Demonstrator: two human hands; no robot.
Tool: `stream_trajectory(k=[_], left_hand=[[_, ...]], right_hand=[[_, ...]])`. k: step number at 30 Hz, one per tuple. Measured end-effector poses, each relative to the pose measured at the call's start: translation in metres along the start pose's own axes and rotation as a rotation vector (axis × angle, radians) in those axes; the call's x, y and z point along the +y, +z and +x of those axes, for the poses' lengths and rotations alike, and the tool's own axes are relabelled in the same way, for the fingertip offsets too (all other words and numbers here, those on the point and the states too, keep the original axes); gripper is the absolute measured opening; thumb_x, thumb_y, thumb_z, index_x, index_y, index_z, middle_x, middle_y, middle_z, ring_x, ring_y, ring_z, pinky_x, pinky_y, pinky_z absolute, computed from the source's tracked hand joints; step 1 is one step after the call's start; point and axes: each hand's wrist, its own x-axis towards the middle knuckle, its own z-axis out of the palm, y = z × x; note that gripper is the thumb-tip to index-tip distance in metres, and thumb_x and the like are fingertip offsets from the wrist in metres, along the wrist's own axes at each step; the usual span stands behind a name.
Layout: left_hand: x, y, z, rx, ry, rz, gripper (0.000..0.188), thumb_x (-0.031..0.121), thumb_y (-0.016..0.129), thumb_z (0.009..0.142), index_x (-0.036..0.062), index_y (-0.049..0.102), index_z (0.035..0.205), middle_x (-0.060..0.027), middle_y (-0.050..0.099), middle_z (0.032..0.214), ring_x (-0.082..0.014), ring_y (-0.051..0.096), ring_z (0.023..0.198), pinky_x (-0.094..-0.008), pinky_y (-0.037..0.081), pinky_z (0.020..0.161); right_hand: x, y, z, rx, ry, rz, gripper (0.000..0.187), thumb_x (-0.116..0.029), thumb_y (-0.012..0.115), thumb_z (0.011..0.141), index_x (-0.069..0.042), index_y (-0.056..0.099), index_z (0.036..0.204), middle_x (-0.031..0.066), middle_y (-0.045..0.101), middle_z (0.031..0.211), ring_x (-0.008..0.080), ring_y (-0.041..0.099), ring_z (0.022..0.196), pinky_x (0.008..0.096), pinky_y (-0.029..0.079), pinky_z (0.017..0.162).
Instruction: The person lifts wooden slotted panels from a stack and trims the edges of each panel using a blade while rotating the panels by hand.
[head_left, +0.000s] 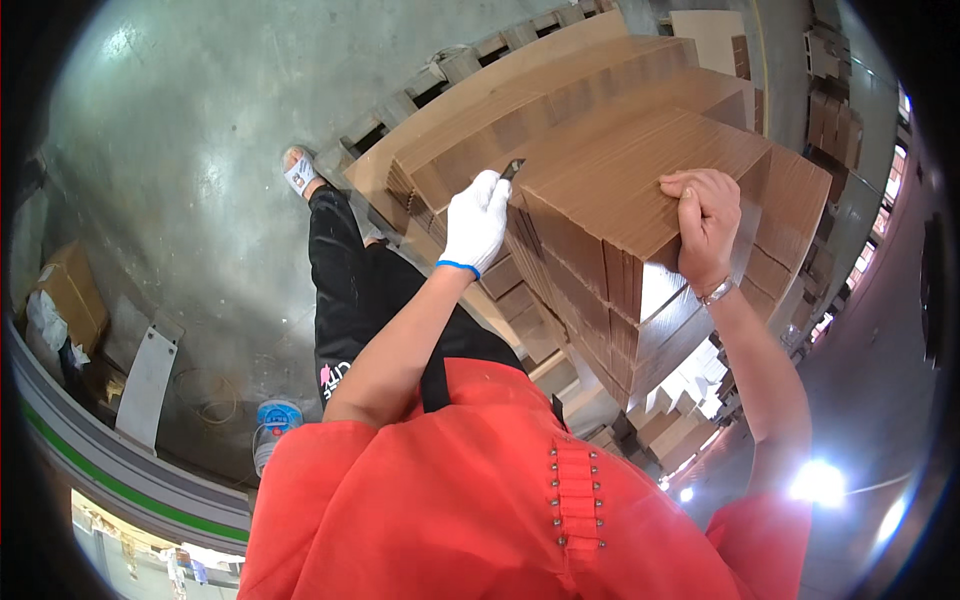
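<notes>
Plainly, one gloved left hand (474,225), grip clamped on one dark tool (514,168), one right hand (707,218) at stacked cartons (630,170), grip unclear.

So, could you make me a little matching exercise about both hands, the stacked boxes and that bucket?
1. Left hand
2. Right hand
3. Stacked boxes
4. Bucket

A. Blue at the top
B. Bare, with a band at the wrist
C. Brown and shiny-wrapped
D. White-gloved, holding a small dark tool

Pairs: 1-D, 2-B, 3-C, 4-A

Blue-cuffed white glove (472,228), brown boxes (625,175)
</notes>
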Motion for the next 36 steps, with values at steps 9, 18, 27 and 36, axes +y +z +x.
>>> stream_trajectory(k=[9,18,27,36], left_hand=[[0.049,0.017,-0.031,-0.120,0.152,0.188,0.019,0.025,0.051,0.097,0.0070,0.055,0.095,-0.0238,0.060,0.073,-0.0453,0.061,0.074,-0.0515,0.047,0.065],[0.027,0.013,-0.012,-0.120,-0.073,-0.102,0.038,0.020,0.045,0.098,0.0066,0.053,0.133,-0.0221,0.066,0.106,-0.0302,0.066,0.072,-0.0375,0.053,0.073],[0.082,0.023,-0.036,-0.029,0.131,-0.185,0.036,0.013,0.041,0.099,0.0020,0.057,0.130,-0.0027,0.056,0.080,-0.0079,0.050,0.059,-0.0242,0.044,0.057],[0.125,0.026,-0.080,-0.299,0.185,-0.516,0.035,0.010,0.046,0.099,0.0015,0.056,0.132,0.0007,0.053,0.068,-0.0056,0.048,0.057,-0.0221,0.042,0.055]], right_hand=[[0.000,0.001,-0.002,-0.002,0.037,0.010,0.017,-0.008,0.052,0.083,-0.004,0.066,0.074,0.0059,0.071,0.083,0.0230,0.062,0.083,0.0370,0.039,0.089],[0.000,0.001,-0.001,-0.009,0.030,0.008,0.017,-0.007,0.052,0.084,-0.004,0.066,0.074,0.0059,0.071,0.083,0.0229,0.062,0.082,0.0364,0.039,0.088],[-0.001,0.000,0.000,-0.008,0.023,0.003,0.017,-0.007,0.053,0.084,-0.005,0.067,0.075,0.0055,0.071,0.083,0.0228,0.061,0.083,0.0366,0.039,0.088],[0.003,0.002,-0.004,0.012,-0.001,0.000,0.016,-0.007,0.053,0.083,-0.006,0.066,0.074,0.0039,0.071,0.082,0.0223,0.062,0.082,0.0365,0.039,0.088]])
